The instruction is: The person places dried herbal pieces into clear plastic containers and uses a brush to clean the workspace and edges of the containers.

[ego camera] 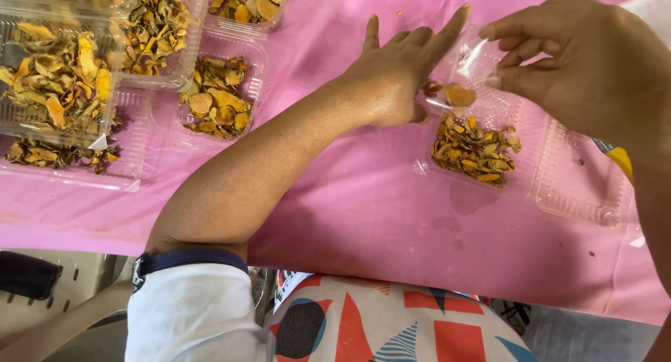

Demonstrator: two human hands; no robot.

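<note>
Both hands are up over a pink tablecloth, working a small clear plastic bag. The left hand has its fingers spread and pointing away, with the thumb side tucked against the bag's lower edge, near an orange dried slice that looks to be inside the bag. The right hand has its fingertips pinched together on the bag's other side, so the film is stretched between the two hands. Right below the bag is an open clear plastic clamshell tray with a heap of yellow-orange dried slices in one half, while the other half to the right is nearly bare. Something yellow pokes out under the right wrist, can't tell what it is. Over on the left there's a cluster of more clear trays full of the same dried stuff, some stacked on each other, one smaller tray closer in.
</note>
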